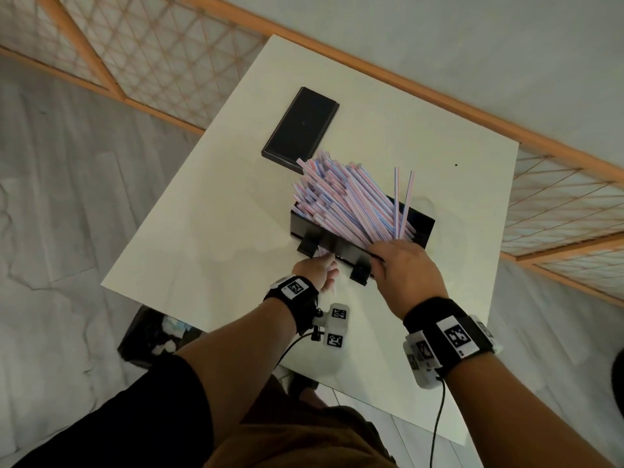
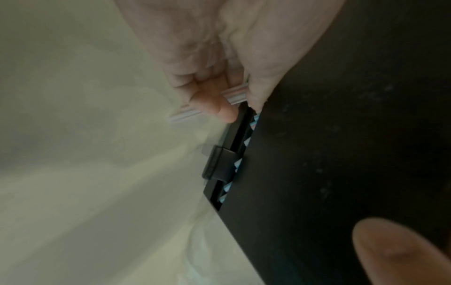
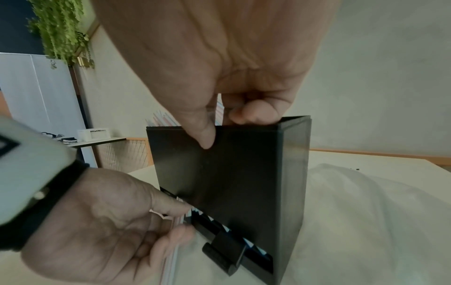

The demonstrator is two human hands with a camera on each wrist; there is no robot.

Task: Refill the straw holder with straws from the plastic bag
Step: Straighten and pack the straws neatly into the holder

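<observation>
The black straw holder point(image 1: 417, 224) stands on the white table point(image 1: 202, 204), crammed with pink-and-blue striped straws point(image 1: 347, 201) that fan out of its open top. My right hand point(image 1: 401, 265) grips the top rim of its front wall; in the right wrist view the thumb point(image 3: 207, 140) lies on the front face of the holder point(image 3: 244, 183), with the other fingers curled inside. My left hand point(image 1: 322, 270) is at the bottom slot point(image 3: 244, 241) and pinches a few straws point(image 2: 234, 94) there. The clear plastic bag point(image 3: 366, 192) lies crumpled beside the holder.
The holder's black lid point(image 1: 300, 130) lies flat on the far left of the table. A dark bin point(image 1: 152, 336) stands on the floor by the table's near left edge. Wooden lattice screens point(image 1: 162, 55) line the far side.
</observation>
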